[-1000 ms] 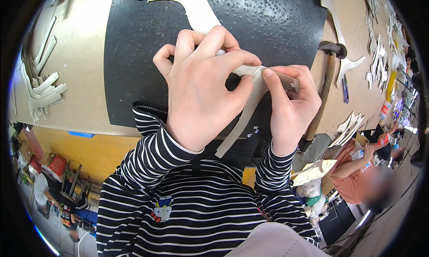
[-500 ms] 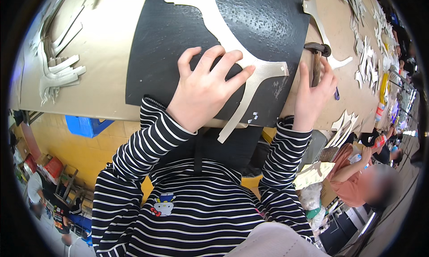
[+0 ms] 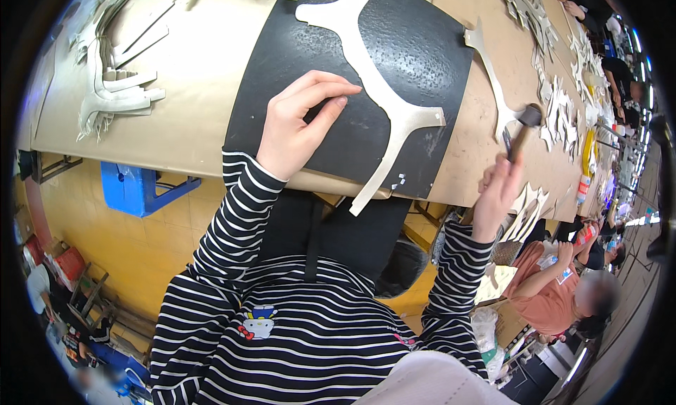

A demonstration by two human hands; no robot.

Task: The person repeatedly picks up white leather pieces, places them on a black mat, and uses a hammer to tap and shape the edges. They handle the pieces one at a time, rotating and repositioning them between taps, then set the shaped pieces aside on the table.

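Observation:
A pale, branching cut piece of leather-like sheet lies on the black mat, its lower strip hanging over the table's near edge. My left hand hovers over the mat just left of that piece. Its fingers are nearly straight, the thumb a little apart from them, and nothing shows between. To the right, past the mat, my right hand is closed round the handle of a hammer, whose dark head points away from me. A slim dark tool shows beside the handle; whether my fingers also grip it is unclear.
Another pale branching piece lies right of the mat. Stacked pale pieces sit at the table's left, and more piles at the right. A blue plastic stool stands below the table. A person in a salmon shirt sits at the right.
My left hand has lifted off the pale piece and drawn its fingers together. My right hand has taken hold of the hammer and moved it slightly nearer and right.

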